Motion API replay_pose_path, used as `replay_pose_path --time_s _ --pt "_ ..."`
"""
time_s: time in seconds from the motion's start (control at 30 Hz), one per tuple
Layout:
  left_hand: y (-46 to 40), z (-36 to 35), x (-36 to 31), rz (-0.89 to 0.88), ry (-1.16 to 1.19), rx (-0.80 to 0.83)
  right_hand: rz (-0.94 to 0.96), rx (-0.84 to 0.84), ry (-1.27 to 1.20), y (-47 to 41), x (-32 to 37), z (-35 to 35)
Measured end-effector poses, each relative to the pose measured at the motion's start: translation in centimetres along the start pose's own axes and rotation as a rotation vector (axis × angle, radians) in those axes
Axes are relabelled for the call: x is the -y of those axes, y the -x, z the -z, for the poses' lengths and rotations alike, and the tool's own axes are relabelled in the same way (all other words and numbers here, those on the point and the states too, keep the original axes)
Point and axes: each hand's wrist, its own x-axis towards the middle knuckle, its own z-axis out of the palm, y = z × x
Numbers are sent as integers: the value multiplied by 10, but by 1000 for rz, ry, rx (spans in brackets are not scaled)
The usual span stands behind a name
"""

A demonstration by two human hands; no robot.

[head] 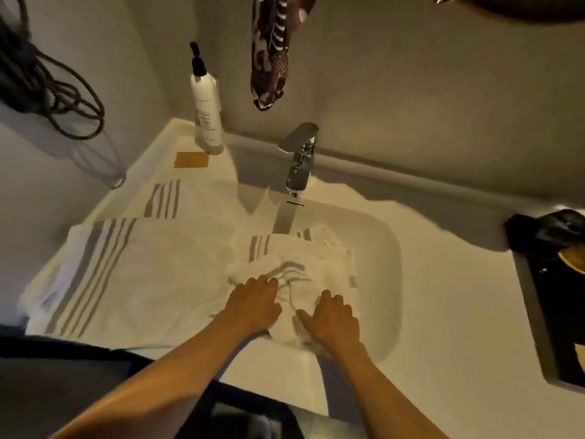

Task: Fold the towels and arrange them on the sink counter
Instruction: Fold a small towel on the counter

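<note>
A crumpled white towel with grey stripes (pixel 311 264) lies bunched in the sink basin (pixel 384 248). My left hand (pixel 254 301) rests on its left part with fingers stretched forward. My right hand (pixel 332 318) lies on its near right part, fingers spread and slightly bent into the cloth. A larger white towel with grey stripes (pixel 142 274) is spread flat on the counter to the left. Behind it lies another striped towel (pixel 167 198), folded flat.
A chrome faucet (pixel 299 163) stands behind the basin. A white pump bottle (pixel 207 103) stands at the back left by an orange patch (pixel 191 160). A patterned cloth (pixel 272 49) hangs on the wall. A dark tray (pixel 557 280) sits at right; cables (pixel 47 87) hang at left.
</note>
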Motion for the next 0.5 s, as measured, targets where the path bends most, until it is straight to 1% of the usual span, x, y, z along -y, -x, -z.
replay_pose_path --time_s 0.07,0.17,0.23,0.3,0.37,0.43,0.5 --pt "-6 -12 -3 7 -28 15 -41 58 10 -9 4 -10" --pt "-10 -26 -7 14 -92 32 17 69 71 -11 7 -23" --pt "-11 -25 -6 21 -127 39 47 60 32 -9 8 -23" --pt "-10 -23 -5 25 -123 50 56 76 -67 -7 8 -14" --pt "-9 -18 -6 13 -24 75 47 78 -218 -5 10 2" --pt "-6 -9 -15 -38 160 108 54 36 -411 0 13 26" --pt "-1 6 -30 -85 309 157 55 -11 -554 8 19 52"
